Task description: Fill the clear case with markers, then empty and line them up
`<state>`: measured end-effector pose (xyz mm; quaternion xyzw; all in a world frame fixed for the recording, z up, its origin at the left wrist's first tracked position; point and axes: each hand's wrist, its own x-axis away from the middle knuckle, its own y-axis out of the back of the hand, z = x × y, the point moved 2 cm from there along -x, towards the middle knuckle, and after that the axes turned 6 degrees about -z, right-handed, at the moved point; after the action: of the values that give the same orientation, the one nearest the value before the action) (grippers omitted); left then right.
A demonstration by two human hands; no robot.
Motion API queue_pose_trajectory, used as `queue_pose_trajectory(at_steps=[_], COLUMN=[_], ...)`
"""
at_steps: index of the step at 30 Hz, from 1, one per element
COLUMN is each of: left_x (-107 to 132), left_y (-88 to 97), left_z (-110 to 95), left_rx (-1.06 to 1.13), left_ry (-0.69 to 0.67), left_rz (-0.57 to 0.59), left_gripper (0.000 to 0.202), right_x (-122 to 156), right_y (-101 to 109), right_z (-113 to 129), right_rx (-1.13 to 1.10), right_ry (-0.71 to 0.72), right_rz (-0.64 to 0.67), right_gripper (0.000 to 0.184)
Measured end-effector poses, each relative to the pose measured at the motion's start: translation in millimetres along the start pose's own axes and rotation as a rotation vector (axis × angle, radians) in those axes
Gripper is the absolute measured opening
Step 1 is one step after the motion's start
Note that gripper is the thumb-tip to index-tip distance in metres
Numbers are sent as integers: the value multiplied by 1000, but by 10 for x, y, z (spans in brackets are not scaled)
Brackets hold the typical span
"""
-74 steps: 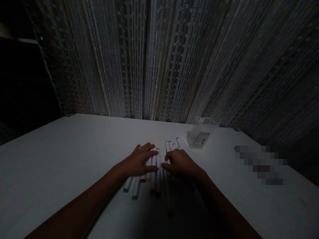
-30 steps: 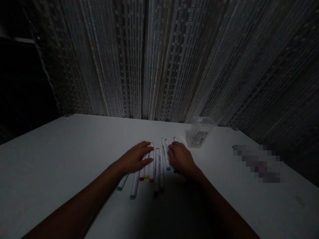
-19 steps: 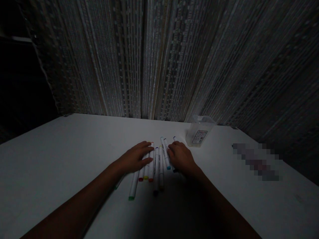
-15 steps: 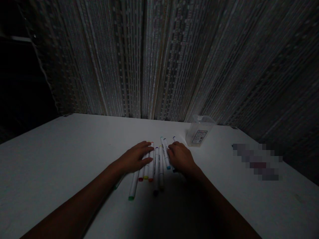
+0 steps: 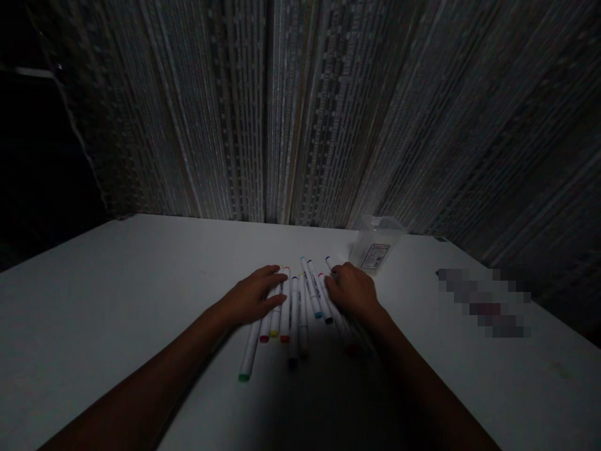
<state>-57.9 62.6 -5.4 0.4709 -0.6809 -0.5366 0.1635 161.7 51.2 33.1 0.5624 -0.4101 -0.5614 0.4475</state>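
Several white markers with coloured ends lie side by side on the white table. My left hand [image 5: 258,294] rests over the left ones with its fingers apart, thumb near a red-ended marker [image 5: 285,307]. Lower left, a green-ended marker [image 5: 250,351] sticks out from under that hand. My right hand [image 5: 354,289] is curled at the right side of the row, closed around a purple-ended marker [image 5: 329,262] whose lower part is hidden. Between the hands lie a blue-ended marker [image 5: 310,291] and a dark-ended marker [image 5: 322,294].
A clear plastic container [image 5: 378,244] with a printed label stands behind my right hand. A blurred-out item lies on the right of the white table [image 5: 164,269]. A striped, textured curtain [image 5: 291,125] hangs along the table's back edge. The light is dim.
My right hand has shifted slightly right and up, uncovering more of the markers beside it. My left hand stays nearly in place over the left markers.
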Motion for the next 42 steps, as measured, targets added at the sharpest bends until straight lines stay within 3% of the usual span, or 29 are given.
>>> queue_pose_trajectory(at_steps=[8, 22, 42], left_x=[-5, -4, -1], left_y=[28, 51, 16], left_z=[-23, -59, -14], left_rx=[-12, -6, -36], left_ry=[24, 11, 20], left_rz=[34, 33, 9], left_gripper=[51, 48, 41], right_x=[-22, -10, -14], right_y=[-2, -95, -65], right_z=[-84, -14, -43], right_rx=[27, -93, -52], right_ry=[-50, -3, 12], right_rz=[99, 110, 136], right_gripper=[31, 31, 33])
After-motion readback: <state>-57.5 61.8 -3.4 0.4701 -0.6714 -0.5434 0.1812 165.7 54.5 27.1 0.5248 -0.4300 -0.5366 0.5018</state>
